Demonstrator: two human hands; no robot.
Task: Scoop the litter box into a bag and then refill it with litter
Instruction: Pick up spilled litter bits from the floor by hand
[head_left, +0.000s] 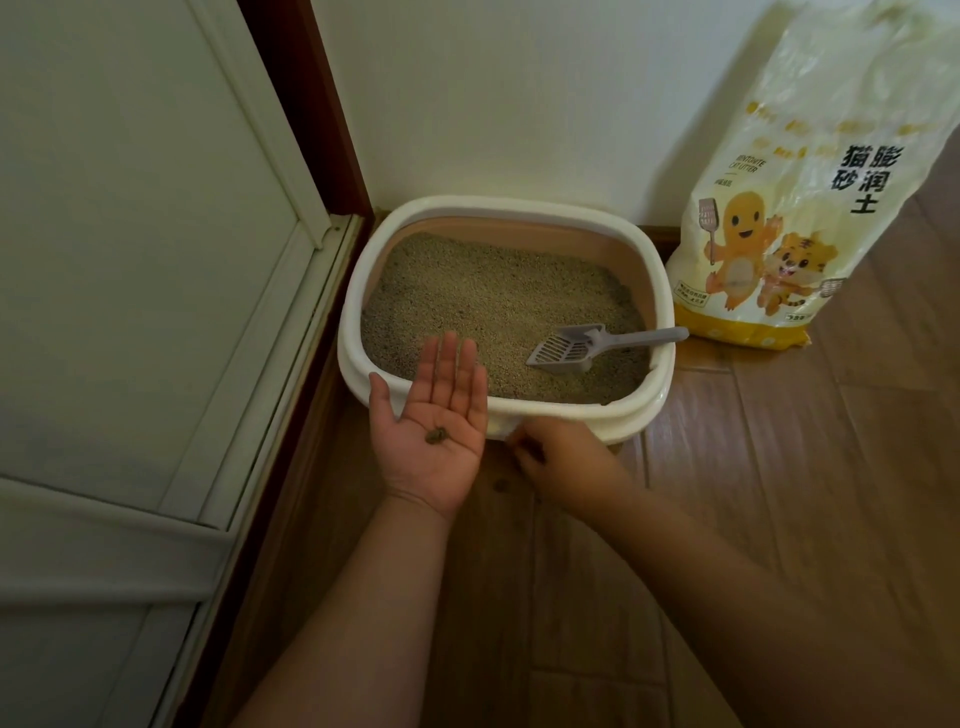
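The left hand lies flat, palm up, a small clump on it — fingertips over the box rim. The right hand curls at the floor just before the box; whether it pinches anything, I cannot tell. The scoop rests in the litter.

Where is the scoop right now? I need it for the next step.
In the head view the grey scoop lies inside the litter box, on the litter at its front right, with its handle resting over the right rim toward the litter bag.

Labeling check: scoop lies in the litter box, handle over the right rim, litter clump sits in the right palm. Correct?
One error: the clump sits in the open left hand, not the right, per the head view. The scoop does lie in the litter box, handle over the right rim.
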